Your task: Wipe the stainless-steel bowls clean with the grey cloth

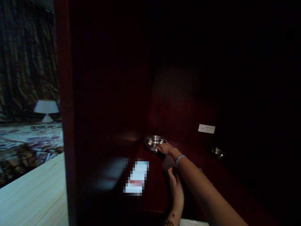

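From my remote seat I saw the right hand (pixel 165 148) at the near right rim of a round stainless-steel bowl (pixel 152 142), fingers extended over the edge; I couldn't tell whether they pinched it. The left hand (pixel 172 176) was just below, against a dark grey item (pixel 168 162), its hold too dim to judge. The bowl sat on the dark reddish wooden surface (pixel 156 185), near the back-left corner. I judged that fingertips on smooth metal could slip and tip the bowl, and that the 2 hands, so close, could bump. Its mouth faced up; being round, it had no long axis. The grey item's axis was unreadable. Well right, a 2nd metal bowl (pixel 216 153) sat below a white socket panel (pixel 206 128).
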A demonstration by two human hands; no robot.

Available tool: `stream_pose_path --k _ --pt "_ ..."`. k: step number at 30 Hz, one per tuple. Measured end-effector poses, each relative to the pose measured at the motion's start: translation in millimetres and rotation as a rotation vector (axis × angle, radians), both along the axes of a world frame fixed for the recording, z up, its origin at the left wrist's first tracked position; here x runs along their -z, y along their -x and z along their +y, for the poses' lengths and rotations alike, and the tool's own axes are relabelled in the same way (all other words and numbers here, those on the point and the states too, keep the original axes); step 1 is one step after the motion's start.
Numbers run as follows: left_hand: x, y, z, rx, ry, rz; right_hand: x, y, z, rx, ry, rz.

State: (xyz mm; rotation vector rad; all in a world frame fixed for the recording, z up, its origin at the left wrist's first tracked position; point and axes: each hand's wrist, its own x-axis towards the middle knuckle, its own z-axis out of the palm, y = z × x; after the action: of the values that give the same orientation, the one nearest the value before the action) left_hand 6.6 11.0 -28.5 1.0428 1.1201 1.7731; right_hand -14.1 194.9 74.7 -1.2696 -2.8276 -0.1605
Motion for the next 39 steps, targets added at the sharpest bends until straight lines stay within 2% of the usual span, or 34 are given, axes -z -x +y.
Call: stream_pose_path --k 11,19,24,27,29,31,34,36,39 --pt "-3.2 -0.3 3.0 -0.083 0.023 0.014 -19.1 -12.8 -5.5 -0.071 -0.095 0.011" --pt "-7.6 0.2 1.2 -0.063 0.018 0.009 -37.5 -16.9 -5.2 -0.061 -0.116 0.067" --pt "-7.5 0.3 2.4 -0.078 0.003 0.004 -49.5 -24.9 -17.6 -0.049 -0.248 0.14" --pt "-6.3 0.5 4.4 -0.078 -0.032 -0.022 -54.1 -45.4 -32.8 -0.089 -0.315 0.258" --pt "-5.9 0.9 5.7 -0.072 -0.038 -0.062 -49.9 -68.1 -47.8 -0.116 -0.362 0.335" --pt "-6.4 1.3 6.2 -0.048 -0.027 -0.13 -37.7 -95.5 -67.4 -0.14 -0.415 0.357" --pt "-8.7 1.6 5.6 0.059 -0.017 -0.263 -7.9 -134.4 -103.2 -0.176 -0.499 0.309" --pt "-10.3 1.7 5.7 0.152 0.013 -0.279 13.4 -151.4 -126.8 -0.206 -0.536 0.253" --pt "-11.2 2.7 8.8 0.148 0.06 -0.303 37.3 -161.5 -153.6 -0.243 -0.547 0.199"
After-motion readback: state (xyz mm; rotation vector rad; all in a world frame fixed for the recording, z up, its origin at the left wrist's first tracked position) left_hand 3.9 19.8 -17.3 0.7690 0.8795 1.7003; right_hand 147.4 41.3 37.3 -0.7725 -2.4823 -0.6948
